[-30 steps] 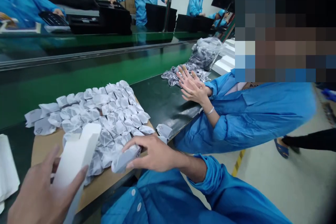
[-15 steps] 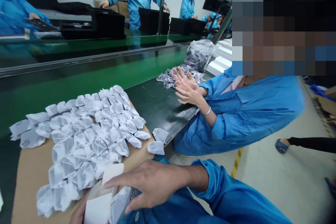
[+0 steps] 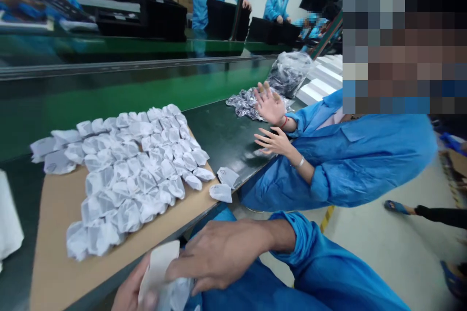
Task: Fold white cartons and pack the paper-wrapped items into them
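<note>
My left hand [image 3: 133, 284] is closed around a small white cardboard box [image 3: 159, 265] at the bottom of the view, its flap standing up; motion blurs part of it. My right hand [image 3: 222, 252] reaches across to the box, index finger bent against its flap. Under that hand's fingers and thumb, a white wrapped packet [image 3: 178, 294] is gripped beside the box; its lower part is cut off by the frame. Many similar white packets [image 3: 134, 170] lie in rows on a brown cardboard sheet [image 3: 54, 233]. Two loose packets [image 3: 221, 193] rest right of the sheet.
A co-worker in blue [image 3: 328, 165] sits at the right with both hands raised over the dark table [image 3: 226, 131]. Clear plastic bags [image 3: 288, 73] of dark parts lie behind. A green conveyor [image 3: 146, 90] runs beyond, with black cases [image 3: 160, 17]. White material [image 3: 9, 218] is at the left edge.
My hands and the box have shifted slightly right and off the cardboard edge. My right index finger has bent down onto the flap. The co-worker's hands have moved apart.
</note>
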Demonstrator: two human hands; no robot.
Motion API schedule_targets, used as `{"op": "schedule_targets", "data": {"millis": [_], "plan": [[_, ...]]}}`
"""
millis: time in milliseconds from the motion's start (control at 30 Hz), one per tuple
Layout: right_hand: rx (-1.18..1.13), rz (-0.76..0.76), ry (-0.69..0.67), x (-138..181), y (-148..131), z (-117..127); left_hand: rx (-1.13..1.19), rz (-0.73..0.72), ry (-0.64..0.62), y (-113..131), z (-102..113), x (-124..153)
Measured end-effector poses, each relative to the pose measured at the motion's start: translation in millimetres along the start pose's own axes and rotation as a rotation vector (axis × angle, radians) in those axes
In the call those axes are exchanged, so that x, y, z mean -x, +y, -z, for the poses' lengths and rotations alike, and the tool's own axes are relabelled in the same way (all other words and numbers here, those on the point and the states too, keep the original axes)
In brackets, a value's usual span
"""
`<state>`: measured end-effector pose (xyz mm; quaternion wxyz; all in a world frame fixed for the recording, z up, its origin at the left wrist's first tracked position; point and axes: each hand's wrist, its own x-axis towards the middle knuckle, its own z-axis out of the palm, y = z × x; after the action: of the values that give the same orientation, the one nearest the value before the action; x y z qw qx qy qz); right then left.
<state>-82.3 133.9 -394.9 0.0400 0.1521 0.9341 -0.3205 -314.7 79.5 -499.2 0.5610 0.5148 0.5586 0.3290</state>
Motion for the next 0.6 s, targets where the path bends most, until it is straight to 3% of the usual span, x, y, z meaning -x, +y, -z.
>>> {"op": "schedule_targets", "data": {"millis": [100, 267, 400, 433, 500, 600], "plan": [[-0.02, -0.057, 0.068, 3.8, -3.0, -3.5, 0.101, 0.011, 0.073, 8.3, -11.7, 5.5], [-0.299, -0.116, 0.253, 21.1, 11.1, 1.6, 0.155, -0.128, -0.006, 24.0, -27.8, 2.4], [-0.541, -0.222, 0.88, 16.7, 6.2, 10.9, 0.161, -0.153, -0.033, 27.4, -32.4, 0.6], [-0.575, -0.23, 0.979, 10.6, 2.5, 9.5, 0.171, -0.152, -0.036, 27.3, -32.8, 1.1], [-0.616, -0.208, 0.971, -4.5, -2.8, 2.5, 0.178, -0.17, -0.023, 26.3, -32.7, 2.8], [-0.595, -0.182, 0.763, -20.3, -1.4, -8.5, 0.162, -0.199, 0.006, 24.0, -30.3, 6.8]]}}
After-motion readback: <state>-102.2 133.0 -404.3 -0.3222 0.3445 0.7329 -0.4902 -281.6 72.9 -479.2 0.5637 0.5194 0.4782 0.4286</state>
